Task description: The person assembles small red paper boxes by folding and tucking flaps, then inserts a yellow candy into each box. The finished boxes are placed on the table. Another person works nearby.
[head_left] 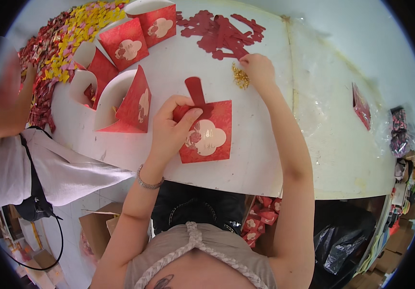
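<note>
My left hand [174,124] is closed around the top edge of a red gift box [221,144] with a pale flower-shaped label, its thumb on the front. A dark red paper strap [195,90] sticks up from the box's top, pinched in the same hand. Farther right, my right hand [260,72] has its fingertips pinched together beside a small pile of gold metal bits [240,78]. Whatever is between those fingertips is too small to tell. Just beyond them lies a loose heap of dark red straps [214,31].
Several open red boxes [142,103] stand at the left. Behind them spreads a heap of small yellow, pink and red pieces [80,29]. Another person's arm [12,120] reaches in there. A flat red packet [361,108] lies at the right. More red boxes [260,221] sit below the table.
</note>
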`<move>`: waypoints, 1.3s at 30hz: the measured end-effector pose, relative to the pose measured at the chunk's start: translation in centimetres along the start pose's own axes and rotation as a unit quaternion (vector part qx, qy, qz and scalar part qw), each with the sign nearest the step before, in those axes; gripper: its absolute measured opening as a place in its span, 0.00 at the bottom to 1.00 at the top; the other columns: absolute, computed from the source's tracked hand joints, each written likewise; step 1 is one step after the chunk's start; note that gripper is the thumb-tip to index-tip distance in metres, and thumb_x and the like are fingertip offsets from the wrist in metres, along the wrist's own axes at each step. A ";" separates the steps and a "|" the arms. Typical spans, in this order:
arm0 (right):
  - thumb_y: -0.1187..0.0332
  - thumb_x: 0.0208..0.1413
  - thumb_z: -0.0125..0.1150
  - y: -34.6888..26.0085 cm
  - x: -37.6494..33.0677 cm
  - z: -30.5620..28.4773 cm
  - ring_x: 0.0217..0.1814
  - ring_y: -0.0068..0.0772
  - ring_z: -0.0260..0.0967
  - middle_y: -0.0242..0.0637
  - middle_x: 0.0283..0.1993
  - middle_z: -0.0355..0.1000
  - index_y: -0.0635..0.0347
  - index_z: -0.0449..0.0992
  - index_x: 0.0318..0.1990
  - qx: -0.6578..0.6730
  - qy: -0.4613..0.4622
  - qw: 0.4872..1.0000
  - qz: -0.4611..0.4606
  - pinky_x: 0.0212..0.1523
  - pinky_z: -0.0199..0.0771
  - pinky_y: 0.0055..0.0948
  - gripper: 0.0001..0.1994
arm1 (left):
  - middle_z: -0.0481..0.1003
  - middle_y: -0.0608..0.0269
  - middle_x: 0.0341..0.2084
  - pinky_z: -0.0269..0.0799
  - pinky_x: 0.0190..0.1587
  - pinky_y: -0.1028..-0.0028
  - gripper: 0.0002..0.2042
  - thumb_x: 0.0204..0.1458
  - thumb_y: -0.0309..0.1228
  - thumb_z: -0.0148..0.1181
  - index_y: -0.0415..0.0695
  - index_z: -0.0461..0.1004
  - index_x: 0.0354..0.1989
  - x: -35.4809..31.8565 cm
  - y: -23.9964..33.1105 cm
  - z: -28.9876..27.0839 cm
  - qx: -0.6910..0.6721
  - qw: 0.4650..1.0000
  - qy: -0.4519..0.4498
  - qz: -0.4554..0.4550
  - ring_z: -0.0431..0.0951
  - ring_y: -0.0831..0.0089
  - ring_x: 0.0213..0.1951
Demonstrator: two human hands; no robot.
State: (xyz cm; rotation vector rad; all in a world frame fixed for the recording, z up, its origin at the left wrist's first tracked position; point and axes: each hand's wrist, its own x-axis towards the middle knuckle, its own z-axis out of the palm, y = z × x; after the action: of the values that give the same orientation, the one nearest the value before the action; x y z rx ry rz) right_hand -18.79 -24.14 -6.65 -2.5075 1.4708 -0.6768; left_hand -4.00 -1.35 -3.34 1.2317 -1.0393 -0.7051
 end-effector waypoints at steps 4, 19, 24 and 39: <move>0.75 0.46 0.61 -5.0 -6.7 -6.2 0.31 0.37 0.72 0.37 0.32 0.75 0.57 0.78 0.31 0.269 0.163 0.947 -0.068 0.33 0.73 0.29 0.04 | 0.71 0.69 0.27 0.66 0.28 0.85 0.04 0.51 0.20 0.56 0.39 0.70 0.34 -0.8 0.3 -0.4 0.011 1.000 -0.004 0.004 0.70 0.86 0.28; 0.79 0.38 0.63 -12.2 -16.1 -6.6 0.28 0.32 0.69 0.32 0.29 0.73 0.60 0.75 0.29 0.289 0.165 0.932 -0.144 0.29 0.64 0.28 0.08 | 0.71 0.65 0.30 0.69 0.35 0.82 0.03 0.52 0.20 0.54 0.39 0.70 0.35 -2.0 0.0 -0.7 -0.005 0.996 -0.049 0.069 0.72 0.80 0.32; 0.77 0.38 0.64 -12.7 -16.8 -7.1 0.29 0.31 0.68 0.31 0.27 0.72 0.59 0.75 0.29 0.295 0.126 0.944 -0.072 0.32 0.63 0.27 0.08 | 0.72 0.63 0.29 0.69 0.34 0.80 0.03 0.52 0.21 0.55 0.38 0.70 0.35 -2.8 -0.3 -0.5 0.022 0.991 -0.051 0.121 0.73 0.77 0.31; 0.73 0.36 0.69 -10.6 -16.2 -6.6 0.34 0.33 0.67 0.30 0.29 0.71 0.57 0.72 0.29 0.246 0.159 0.934 -0.205 0.41 0.62 0.32 0.11 | 0.75 0.61 0.28 0.69 0.26 0.78 0.10 0.45 0.20 0.57 0.42 0.75 0.37 0.6 6.6 -1.4 0.296 0.900 -0.220 0.231 0.75 0.72 0.25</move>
State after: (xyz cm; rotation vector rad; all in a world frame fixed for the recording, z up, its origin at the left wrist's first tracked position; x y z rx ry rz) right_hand -20.17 -4.23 -1.90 -2.3704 0.6989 -1.3799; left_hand -3.12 0.25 3.22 1.2758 -1.9526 -0.2919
